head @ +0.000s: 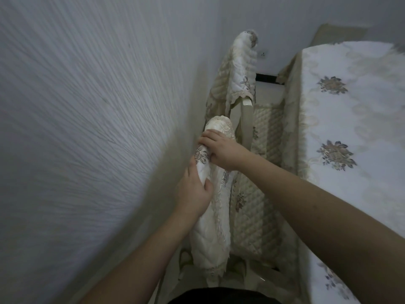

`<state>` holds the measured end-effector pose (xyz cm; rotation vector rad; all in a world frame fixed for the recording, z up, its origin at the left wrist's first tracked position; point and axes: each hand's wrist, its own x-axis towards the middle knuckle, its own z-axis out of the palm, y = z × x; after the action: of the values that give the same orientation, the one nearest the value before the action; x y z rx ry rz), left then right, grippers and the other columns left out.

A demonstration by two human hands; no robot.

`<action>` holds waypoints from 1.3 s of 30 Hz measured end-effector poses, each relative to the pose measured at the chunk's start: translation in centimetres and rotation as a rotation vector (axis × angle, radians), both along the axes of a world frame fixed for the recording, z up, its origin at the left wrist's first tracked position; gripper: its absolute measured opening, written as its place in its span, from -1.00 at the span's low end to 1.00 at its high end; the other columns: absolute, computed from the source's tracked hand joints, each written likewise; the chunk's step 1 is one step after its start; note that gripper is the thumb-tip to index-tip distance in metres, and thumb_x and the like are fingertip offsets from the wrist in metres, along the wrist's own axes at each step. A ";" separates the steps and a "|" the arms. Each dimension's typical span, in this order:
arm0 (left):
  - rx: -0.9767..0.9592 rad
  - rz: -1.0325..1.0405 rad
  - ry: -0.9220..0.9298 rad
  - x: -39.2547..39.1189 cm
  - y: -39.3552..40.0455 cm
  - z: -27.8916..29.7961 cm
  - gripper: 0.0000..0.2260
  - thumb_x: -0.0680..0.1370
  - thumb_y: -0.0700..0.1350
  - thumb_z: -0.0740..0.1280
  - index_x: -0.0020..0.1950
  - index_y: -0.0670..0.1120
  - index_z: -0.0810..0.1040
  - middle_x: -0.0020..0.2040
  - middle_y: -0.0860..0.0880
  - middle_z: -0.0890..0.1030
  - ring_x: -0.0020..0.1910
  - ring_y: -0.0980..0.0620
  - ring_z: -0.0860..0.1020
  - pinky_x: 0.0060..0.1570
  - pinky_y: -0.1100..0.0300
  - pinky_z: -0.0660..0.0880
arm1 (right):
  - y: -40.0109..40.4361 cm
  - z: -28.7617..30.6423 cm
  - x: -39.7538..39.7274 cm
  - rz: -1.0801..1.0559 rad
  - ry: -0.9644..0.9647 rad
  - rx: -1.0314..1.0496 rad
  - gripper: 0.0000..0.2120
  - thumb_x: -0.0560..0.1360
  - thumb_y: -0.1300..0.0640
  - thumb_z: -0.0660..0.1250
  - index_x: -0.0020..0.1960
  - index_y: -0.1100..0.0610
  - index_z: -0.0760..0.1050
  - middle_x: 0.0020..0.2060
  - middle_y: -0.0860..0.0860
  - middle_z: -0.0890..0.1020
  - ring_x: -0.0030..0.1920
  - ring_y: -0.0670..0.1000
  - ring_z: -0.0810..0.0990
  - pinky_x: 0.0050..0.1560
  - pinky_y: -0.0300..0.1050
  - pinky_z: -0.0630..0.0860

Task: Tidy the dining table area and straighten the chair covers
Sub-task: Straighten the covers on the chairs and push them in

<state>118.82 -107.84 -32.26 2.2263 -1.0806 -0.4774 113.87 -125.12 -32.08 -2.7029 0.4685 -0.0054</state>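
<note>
Item: near cover (210,229), quilted cream cloth with lace hem and floral embroidery, draped over the top rail of the near chair, which stood between wall (87,106) and table (350,128); cover bunched and twisted toward its upper end, lower part hanging fairly smooth.

Left hand (195,194): fingers curled round the cloth at the mid rail, thumb on the wall side, clamped on the cover.

Right hand (221,150): just above the left, fingers bent over the crest of the cover, pressing and gripping the fold by the embroidered patch; the two hands near each other, not touching.

Step judged in hand: squaring the cover on the rail. To do it well, the left would best serve as anchor while the right drew the bunched end along the rail; pull should run evenly on both faces, so the hem hung level and the embroidery faced outward; lace edge likely to snag or tear under a sharp tug, so a slow draw was advised; little room on the wall side.

Adjacent: far cover (241,69), on a second chair beyond, hanging skewed with a bare post below it, probably next; quilted seat pad (254,216) beside the near cover; tablecloth (333,150), white with floral motifs, overhanging the table.
</note>
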 end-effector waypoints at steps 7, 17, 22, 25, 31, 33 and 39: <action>-0.005 -0.004 -0.004 0.4 0.0 -0.3 -0.36 0.50 -0.06 0.26 0.54 -0.09 0.11 0.32 -0.13 0.44 0.15 -0.14 0.51 0.07 -0.07 0.50 | 0.7 -0.5 -0.6 -0.051 -0.052 0.085 -0.41 0.40 0.27 0.23 0.43 0.16 0.30 0.42 0.12 0.31 0.49 0.18 0.12 0.48 0.09 0.11; 0.047 -0.147 0.096 4.8 -0.9 -0.7 -0.77 0.57 0.02 0.21 0.08 -0.12 0.46 -0.08 -0.09 0.55 -0.06 -0.13 0.54 -0.16 0.12 0.37 | 5.1 0.5 -6.9 -0.544 -0.055 0.048 -0.39 0.52 0.16 0.18 0.54 0.07 0.07 0.52 0.06 0.16 0.51 0.06 0.09 0.46 0.08 0.14; 0.052 -0.190 0.307 6.2 -3.8 0.7 -0.63 0.58 0.03 0.21 0.36 -0.05 0.42 0.11 0.03 0.56 0.05 0.03 0.54 0.03 0.18 0.42 | 11.7 1.4 -7.3 -0.742 -0.076 0.301 -0.38 0.59 -0.07 0.12 0.55 0.11 0.00 0.51 0.04 0.18 0.45 0.05 0.25 0.39 0.08 0.27; 0.123 -0.154 0.490 6.4 -6.2 0.6 -0.41 0.41 0.14 0.25 0.43 0.04 0.34 0.22 0.01 0.55 0.14 -0.02 0.54 0.20 0.02 0.48 | 16.3 1.8 -6.5 -0.777 -0.130 0.488 -0.30 0.57 -0.21 0.09 0.56 0.07 -0.08 0.53 -0.01 0.13 0.48 0.00 0.18 0.45 0.01 0.19; 0.027 -0.139 0.390 5.2 -7.5 -0.9 -0.52 0.42 -0.14 0.37 0.33 -0.09 0.42 0.18 -0.08 0.57 0.10 -0.07 0.55 0.08 0.16 0.47 | 22.8 -0.5 -4.2 -0.735 -0.082 0.469 -0.13 0.50 -0.07 0.26 0.54 0.10 -0.26 0.55 0.10 -0.03 0.53 0.06 -0.02 0.49 -0.04 0.07; 0.032 -0.137 0.321 5.2 -7.6 -1.2 -0.52 0.42 -0.13 0.34 0.34 -0.10 0.41 0.20 -0.10 0.56 0.13 -0.10 0.54 0.08 0.17 0.45 | 23.3 -1.3 -4.1 -0.766 -0.090 0.419 -0.15 0.46 0.06 0.19 0.54 0.04 -0.30 0.55 0.12 -0.03 0.53 0.11 0.02 0.44 0.07 0.20; -0.005 -0.139 0.286 5.2 -7.4 -1.5 -0.55 0.38 -0.04 0.29 0.27 -0.05 0.46 0.12 -0.06 0.60 0.06 -0.09 0.57 0.13 0.00 0.53 | 22.4 -1.4 -5.2 -0.683 -0.101 0.345 -0.16 0.40 -0.01 0.09 0.53 0.01 -0.32 0.56 0.04 -0.03 0.51 0.05 0.11 0.30 0.05 0.38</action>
<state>124.05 -115.27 -33.79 2.0104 -1.0839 -0.8236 108.65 -102.68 -33.43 -2.0830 1.2081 -0.2256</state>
